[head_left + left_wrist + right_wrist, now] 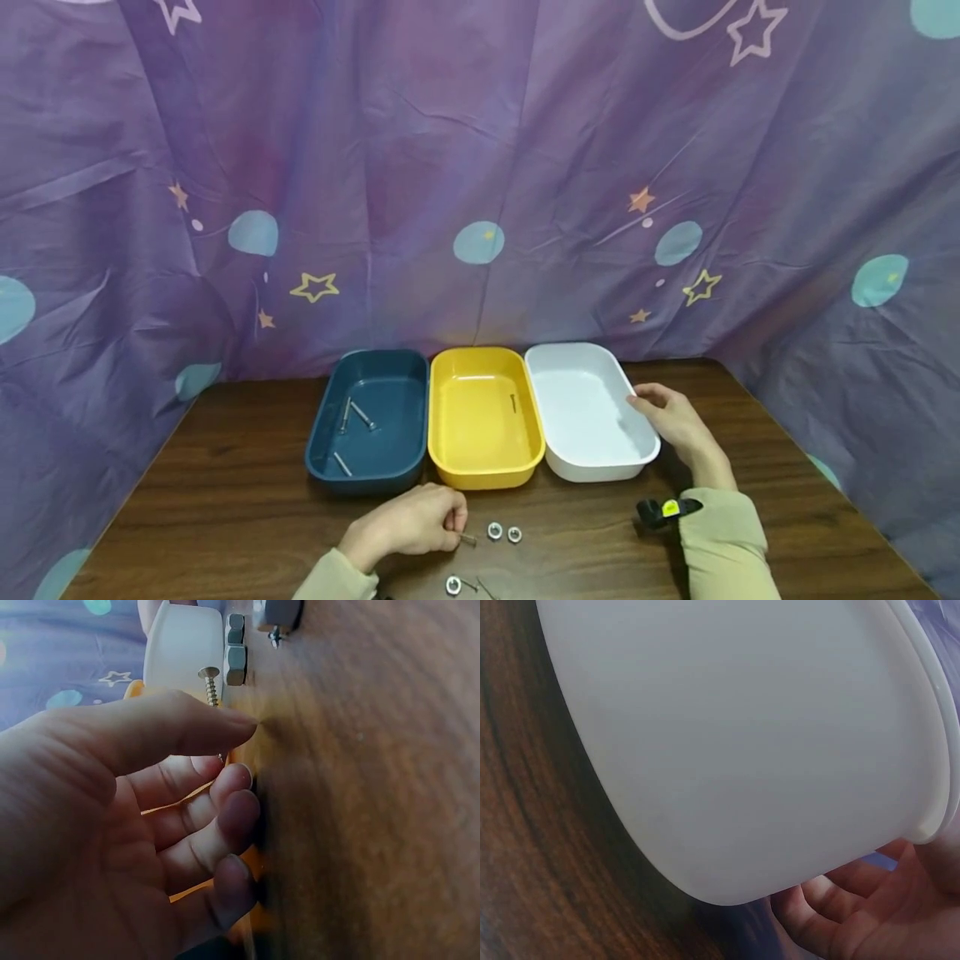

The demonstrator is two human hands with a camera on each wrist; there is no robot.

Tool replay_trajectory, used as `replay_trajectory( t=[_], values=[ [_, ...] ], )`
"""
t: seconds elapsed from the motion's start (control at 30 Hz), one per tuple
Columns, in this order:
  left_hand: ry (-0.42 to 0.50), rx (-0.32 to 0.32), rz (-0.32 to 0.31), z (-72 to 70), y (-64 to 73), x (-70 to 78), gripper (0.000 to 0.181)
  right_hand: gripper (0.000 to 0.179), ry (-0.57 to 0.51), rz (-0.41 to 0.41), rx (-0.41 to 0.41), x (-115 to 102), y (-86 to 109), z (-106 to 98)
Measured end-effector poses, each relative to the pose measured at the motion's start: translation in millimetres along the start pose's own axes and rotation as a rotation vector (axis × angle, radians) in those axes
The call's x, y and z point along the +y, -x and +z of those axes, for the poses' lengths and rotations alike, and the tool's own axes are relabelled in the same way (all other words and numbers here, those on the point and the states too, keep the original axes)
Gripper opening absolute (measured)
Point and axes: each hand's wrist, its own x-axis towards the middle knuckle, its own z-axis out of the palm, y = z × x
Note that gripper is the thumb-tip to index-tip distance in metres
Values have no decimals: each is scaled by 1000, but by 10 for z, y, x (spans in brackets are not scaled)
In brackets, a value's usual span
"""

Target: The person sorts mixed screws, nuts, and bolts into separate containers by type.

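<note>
My left hand (420, 518) is low over the table in front of the yellow tray (487, 481), pinching a small screw (211, 688) by its shank. The screw head sticks out past the thumb; the thumb hides the middle of the shank. Two hex nuts (495, 531) lie just right of this hand. My right hand (678, 421) grips the right side of the white tray (592, 472), thumb over the rim and other fingers against the outside wall. That wall fills most of the right wrist view.
A dark blue tray (367, 483) at left holds three bolts (362, 415). One small screw (513, 403) lies in the yellow tray. Another nut (453, 585) and two loose screws (487, 588) lie near the front edge. A purple curtain (480, 167) hangs behind the table.
</note>
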Motion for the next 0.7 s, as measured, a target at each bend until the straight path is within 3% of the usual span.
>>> replay_trajectory(
  t=[0.47,0.7],
  values=[
    [22,-22,22,11,4,0,21,46,-10,11,3,20,12,9],
    [18,-50,30,-62,41,35,17,45,-23,-9,1,21,2,10]
  ],
)
